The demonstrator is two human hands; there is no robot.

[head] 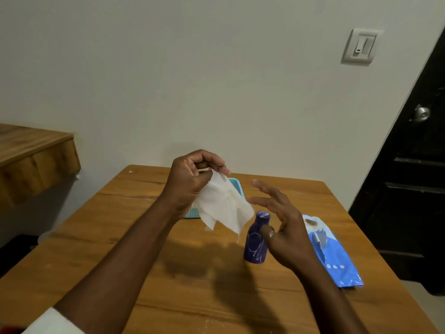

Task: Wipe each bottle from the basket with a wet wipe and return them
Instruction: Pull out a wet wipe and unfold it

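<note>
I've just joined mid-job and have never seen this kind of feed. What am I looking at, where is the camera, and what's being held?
There is no machine: a person works bare-handed, filmed by one camera worn on their head, looking down. On the wooden table stand a dark blue bottle, a blue wet-wipe pack and, mostly hidden, a teal basket. The left hand pinches a white wet wipe hanging from its fingers. The right hand is open beside the bottle, holding nothing.

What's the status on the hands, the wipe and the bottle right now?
Left hand pinches wet wipe, raised. Right hand open beside upright blue bottle. Nothing in the way.
</note>
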